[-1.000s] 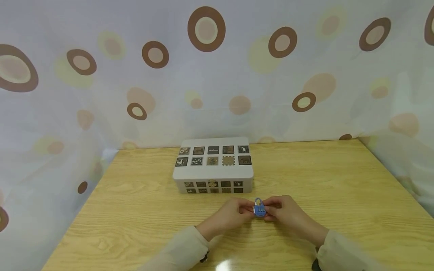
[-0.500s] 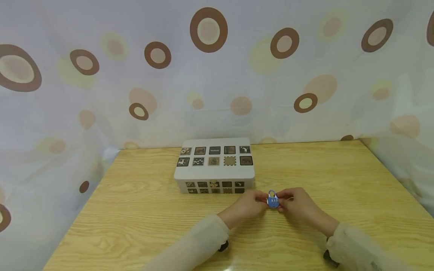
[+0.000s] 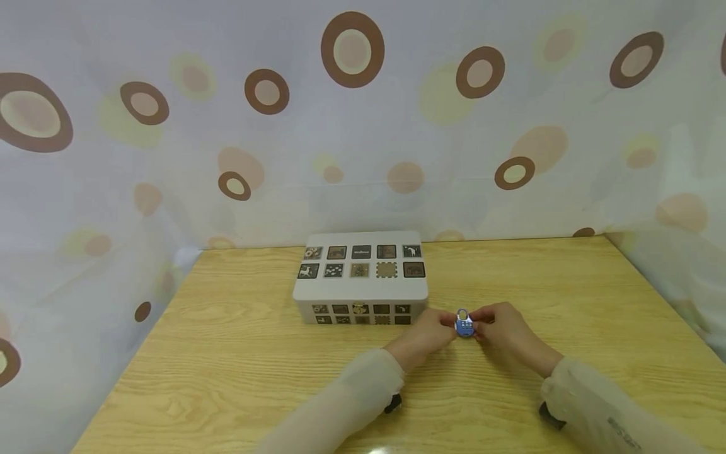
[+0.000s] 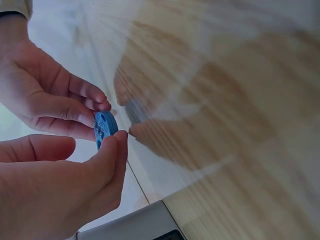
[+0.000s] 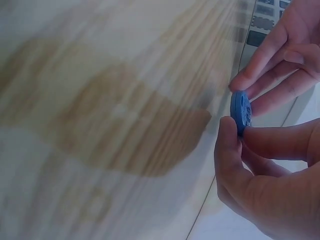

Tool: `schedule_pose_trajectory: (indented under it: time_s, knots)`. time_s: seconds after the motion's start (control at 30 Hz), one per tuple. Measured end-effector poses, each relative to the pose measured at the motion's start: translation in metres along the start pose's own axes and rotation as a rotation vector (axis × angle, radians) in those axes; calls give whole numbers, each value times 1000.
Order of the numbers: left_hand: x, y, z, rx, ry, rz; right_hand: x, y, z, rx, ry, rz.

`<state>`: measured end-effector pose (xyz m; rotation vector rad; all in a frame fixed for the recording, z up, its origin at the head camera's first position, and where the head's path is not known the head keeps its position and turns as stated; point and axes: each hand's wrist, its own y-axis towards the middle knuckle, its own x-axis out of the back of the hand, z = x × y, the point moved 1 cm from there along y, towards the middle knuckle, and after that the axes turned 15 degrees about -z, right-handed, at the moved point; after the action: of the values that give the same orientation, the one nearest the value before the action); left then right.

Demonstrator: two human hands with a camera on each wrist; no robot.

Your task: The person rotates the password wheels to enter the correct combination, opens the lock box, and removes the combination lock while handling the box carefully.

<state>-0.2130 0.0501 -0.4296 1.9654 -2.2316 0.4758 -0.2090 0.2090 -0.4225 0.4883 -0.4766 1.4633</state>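
Observation:
A small blue combination padlock [image 3: 464, 326] stands upright between the hands, shackle at the top and number dials facing the head camera. My right hand [image 3: 505, 328] pinches its right side between thumb and fingers. On the other side, the fingertips of my left hand [image 3: 425, 334] touch or nearly touch the padlock's edge; in the left wrist view the thumb [image 4: 45, 147] lies apart from it. Both wrist views show the padlock [image 5: 240, 112] edge-on, close to the tabletop. Just behind the left hand sits a white rectangular tin box [image 3: 360, 287] with picture squares, lid down, and a gold clasp [image 3: 360, 308] on its front.
The wood-grain table [image 3: 227, 366] has a glossy surface that mirrors the hands in the wrist views. A pale curtain [image 3: 283, 145] with brown ring prints closes off the back and both sides.
Both hands and the padlock have moved right and away from the body, to just right of the box's front corner. The padlock stays upright; the box stays in place.

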Motion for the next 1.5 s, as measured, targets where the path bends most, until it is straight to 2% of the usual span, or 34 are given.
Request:
schedule_pose_trajectory:
  time_s: [0.13,0.43,0.7,0.93,1.3,1.5]
  knots:
    - [-4,-1,-5,22,-17,2,2,2,-1,-1,-15,-8]
    - [-10,3,-10,116,1,-48,6,6,-3,12,-50,1]
    - [-9,6,-16,192,-24,-49,5,11,-6,54,-120,-28]
    - [-7,7,-16,185,-5,-34,5,12,-8,47,-124,-39]
    - [-9,7,-15,209,-22,-15,4,14,-12,-46,-70,-24]
    - [-10,5,-15,214,-26,-4,5,12,-13,-64,-65,-22]
